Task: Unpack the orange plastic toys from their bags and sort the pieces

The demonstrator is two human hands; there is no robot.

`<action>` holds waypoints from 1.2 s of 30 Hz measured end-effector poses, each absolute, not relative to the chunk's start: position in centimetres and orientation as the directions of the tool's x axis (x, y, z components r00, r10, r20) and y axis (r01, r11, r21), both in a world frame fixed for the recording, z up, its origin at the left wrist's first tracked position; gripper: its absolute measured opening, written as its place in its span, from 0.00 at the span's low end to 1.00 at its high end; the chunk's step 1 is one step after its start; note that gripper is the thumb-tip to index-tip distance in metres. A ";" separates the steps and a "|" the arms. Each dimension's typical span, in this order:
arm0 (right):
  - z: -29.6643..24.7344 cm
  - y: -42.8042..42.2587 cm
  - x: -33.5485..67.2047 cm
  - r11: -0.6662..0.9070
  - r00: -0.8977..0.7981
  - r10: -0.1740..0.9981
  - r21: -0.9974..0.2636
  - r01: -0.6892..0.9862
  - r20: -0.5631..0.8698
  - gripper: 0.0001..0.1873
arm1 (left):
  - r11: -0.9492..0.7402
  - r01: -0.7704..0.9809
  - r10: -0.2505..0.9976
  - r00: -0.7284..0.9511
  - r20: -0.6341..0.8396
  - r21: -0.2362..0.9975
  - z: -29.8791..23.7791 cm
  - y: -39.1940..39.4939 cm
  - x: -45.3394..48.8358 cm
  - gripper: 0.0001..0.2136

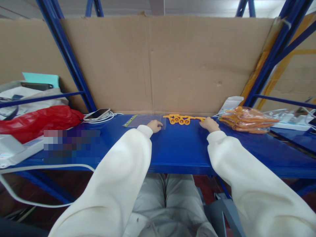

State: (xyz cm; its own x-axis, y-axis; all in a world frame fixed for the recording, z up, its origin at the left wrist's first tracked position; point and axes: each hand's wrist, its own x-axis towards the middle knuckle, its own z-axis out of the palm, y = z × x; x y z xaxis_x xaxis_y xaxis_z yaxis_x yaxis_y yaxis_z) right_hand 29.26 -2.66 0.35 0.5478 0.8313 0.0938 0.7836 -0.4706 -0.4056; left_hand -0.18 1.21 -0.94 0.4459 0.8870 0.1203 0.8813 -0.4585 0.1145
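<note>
My left hand (pixel 155 126) rests on the right part of a flat clear plastic bag (pixel 140 121) with a green and yellow strip along its left end. Its fingers are loosely curved, and I see nothing held in them. My right hand (pixel 209 124) has its fingers closed at the right end of a row of orange plastic pieces (pixel 181 119). These pieces have thin stems and round, cup-like ends facing me. They lie on the blue table (pixel 180 148), between my two hands. The fingertips of my right hand partly cover the last piece.
A clear bag of orange pieces (pixel 247 121) lies at the right, near a white power strip (pixel 293 123). At the left are a phone (pixel 98 114) on a coiled white cable and a red bag (pixel 44 120). A cardboard panel (pixel 185 65) closes off the back between blue posts.
</note>
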 end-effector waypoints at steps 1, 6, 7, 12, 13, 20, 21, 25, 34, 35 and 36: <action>0.3 -2.6 29.4 -0.478 0.547 0.834 -0.397 0.783 0.076 0.31 | -0.453 0.884 0.890 0.440 0.120 0.119 -0.9 1.1 -0.1 0.18; -0.1 -2.1 30.1 -0.448 0.524 0.844 -0.382 0.808 0.118 0.26 | -0.417 0.900 0.907 0.404 0.115 0.127 -0.9 0.7 0.1 0.16; -0.1 -2.0 30.3 -0.442 0.527 0.838 -0.390 0.808 0.143 0.25 | -0.413 0.902 0.909 0.401 0.111 0.125 -0.9 0.7 0.1 0.16; -0.1 -2.2 30.7 -0.439 0.607 0.743 -0.480 0.760 0.281 0.21 | -0.409 0.903 0.912 0.398 0.104 0.131 -1.0 0.9 0.1 0.17; 0.0 -2.2 30.8 -0.431 0.619 0.724 -0.501 0.751 0.304 0.20 | -0.415 0.901 0.909 0.405 0.100 0.130 -1.1 1.0 0.1 0.18; 0.3 -2.4 30.6 -0.293 0.601 0.689 -0.603 0.742 0.405 0.18 | -0.399 0.915 0.917 0.397 0.040 0.064 -1.1 1.3 1.7 0.30; 0.3 -2.4 30.7 -0.271 0.592 0.692 -0.612 0.743 0.413 0.19 | -0.379 0.923 0.925 0.378 0.027 0.068 -1.0 1.3 2.1 0.32; 0.1 -1.8 30.7 -0.210 0.562 0.696 -0.622 0.754 0.446 0.18 | -0.307 0.946 0.949 0.312 -0.041 0.104 -0.6 1.4 3.7 0.37; 0.4 -1.9 30.2 -0.181 0.518 0.727 -0.603 0.777 0.450 0.17 | -0.293 0.950 0.951 0.301 -0.072 0.109 -0.7 3.0 5.7 0.41; 0.5 -1.9 30.2 -0.182 0.517 0.728 -0.600 0.779 0.451 0.17 | -0.307 0.945 0.948 0.314 -0.053 0.112 -0.9 3.3 5.8 0.41; 0.5 -2.0 30.1 -0.182 0.515 0.728 -0.596 0.782 0.453 0.17 | -0.331 0.937 0.942 0.336 -0.026 0.116 -1.2 3.7 5.8 0.41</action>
State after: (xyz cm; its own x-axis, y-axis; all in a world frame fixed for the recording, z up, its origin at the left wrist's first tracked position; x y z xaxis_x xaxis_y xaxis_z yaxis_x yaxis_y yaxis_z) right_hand 30.11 -1.97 0.51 0.5153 0.7276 0.4529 0.7817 -0.1823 -0.5965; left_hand 5.79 3.65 -1.16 0.3355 0.9417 -0.0260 0.9366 -0.3305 0.1164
